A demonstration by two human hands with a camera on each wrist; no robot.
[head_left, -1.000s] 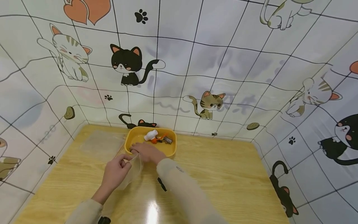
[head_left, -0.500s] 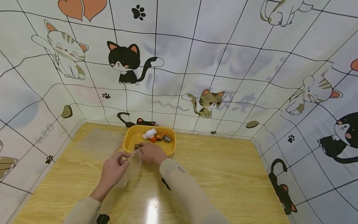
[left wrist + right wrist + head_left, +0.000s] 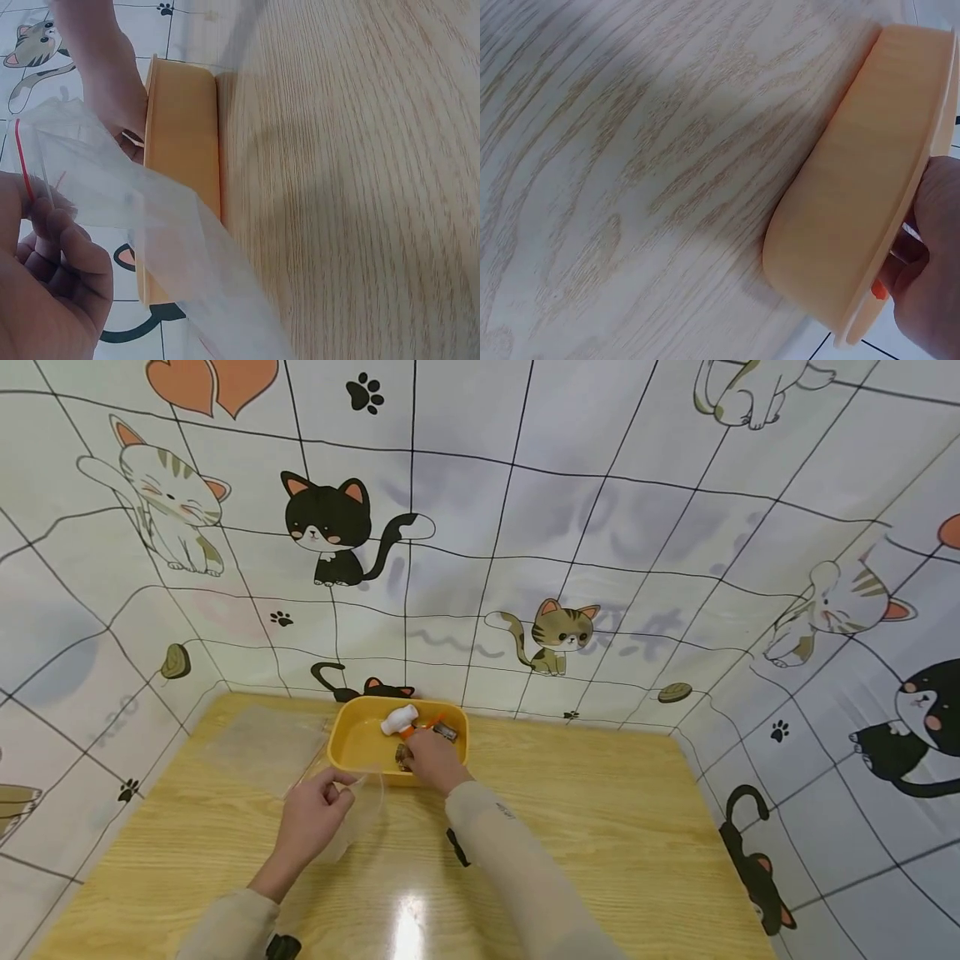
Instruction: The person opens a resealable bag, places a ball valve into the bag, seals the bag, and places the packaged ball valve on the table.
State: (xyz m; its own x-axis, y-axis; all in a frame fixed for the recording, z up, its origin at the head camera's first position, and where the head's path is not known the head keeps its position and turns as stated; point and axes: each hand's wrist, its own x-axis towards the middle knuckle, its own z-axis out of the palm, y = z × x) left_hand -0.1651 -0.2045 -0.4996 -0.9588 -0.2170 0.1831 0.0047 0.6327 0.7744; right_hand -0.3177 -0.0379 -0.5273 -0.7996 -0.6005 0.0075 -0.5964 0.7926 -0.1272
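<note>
My left hand [image 3: 313,817] pinches the edge of a clear zip bag [image 3: 187,225], with a red line along its mouth, in front of a yellow plastic basin [image 3: 360,739]. My right hand [image 3: 437,760] reaches over the basin's near rim. A small brown patterned thing [image 3: 403,757] sits beside its fingers. Just beyond the fingers lies a white, hammer-shaped thing [image 3: 399,719] with an orange part, and a small silvery-grey thing [image 3: 446,732] lies to the right. Within the right wrist view, a bit of orange [image 3: 879,289] shows by the fingers; the basin wall hides the fingertips.
A second clear bag [image 3: 262,745] lies flat on the wooden table [image 3: 600,827], left of the basin. Behind the basin rises a cat-patterned wall covering [image 3: 465,527], which also closes off both sides.
My right hand has moved from the basin's left end toward its right, and the brown thing has shifted right with it. My left hand keeps its pinch on the bag.
</note>
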